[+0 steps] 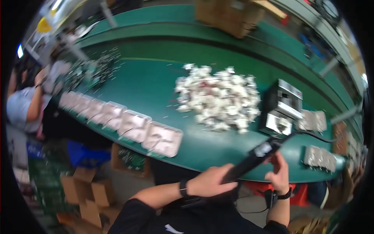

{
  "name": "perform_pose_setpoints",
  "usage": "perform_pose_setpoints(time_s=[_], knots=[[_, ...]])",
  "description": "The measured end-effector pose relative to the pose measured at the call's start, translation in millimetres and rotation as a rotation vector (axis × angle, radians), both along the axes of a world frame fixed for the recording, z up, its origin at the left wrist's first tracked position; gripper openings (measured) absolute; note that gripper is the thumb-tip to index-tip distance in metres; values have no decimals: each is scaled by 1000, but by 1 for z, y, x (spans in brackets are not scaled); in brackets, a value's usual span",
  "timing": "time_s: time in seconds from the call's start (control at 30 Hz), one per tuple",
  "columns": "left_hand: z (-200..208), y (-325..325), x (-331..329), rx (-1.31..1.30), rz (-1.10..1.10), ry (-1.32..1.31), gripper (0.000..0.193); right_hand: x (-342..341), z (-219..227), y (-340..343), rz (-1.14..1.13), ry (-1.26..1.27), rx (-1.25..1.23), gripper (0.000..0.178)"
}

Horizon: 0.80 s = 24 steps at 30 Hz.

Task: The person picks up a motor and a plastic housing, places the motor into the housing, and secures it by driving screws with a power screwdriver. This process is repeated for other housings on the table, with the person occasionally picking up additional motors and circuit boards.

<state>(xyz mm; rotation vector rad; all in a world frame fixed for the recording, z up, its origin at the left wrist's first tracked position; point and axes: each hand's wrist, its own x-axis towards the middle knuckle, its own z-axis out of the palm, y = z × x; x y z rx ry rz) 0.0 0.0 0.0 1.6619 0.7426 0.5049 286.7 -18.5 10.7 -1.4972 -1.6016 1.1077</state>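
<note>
A long black corded device [251,159] slants across the table's front edge, and my left hand [210,181] is closed round its lower end. From its upper end a black cable runs off to the right. My right hand [278,173] is just right of the device, thumb and fingers apart, with the fingertips close to its underside. Whether they touch it is blurred. Beyond the device stands a black and silver boxy machine [281,107]. Left of that machine lies a large heap of small white parts [220,97], some with metallic bits.
Clear plastic trays [163,139] with pale contents line the green table's [148,82] front edge on the left. More trays [319,158] sit at right. Electronic parts [93,72] pile at far left, near a person [29,105]. Cardboard boxes [87,187] stand below.
</note>
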Motion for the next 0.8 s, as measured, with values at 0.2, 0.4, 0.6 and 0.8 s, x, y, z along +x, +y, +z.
perform_pose_setpoints(time_s=[0.2,0.4,0.6,0.8], knots=[[19,-25,-66,185,113,27,50,-171,29,7,71,1031,-19,50],[35,28,-276,660,1125,514,41,-229,43,12,-86,980,294,34],[7,60,-428,705,1201,1284,29,-272,32,22,-100,981,363,33],[-11,63,-445,680,1141,1208,18,-285,20,23,-60,1004,361,34]])
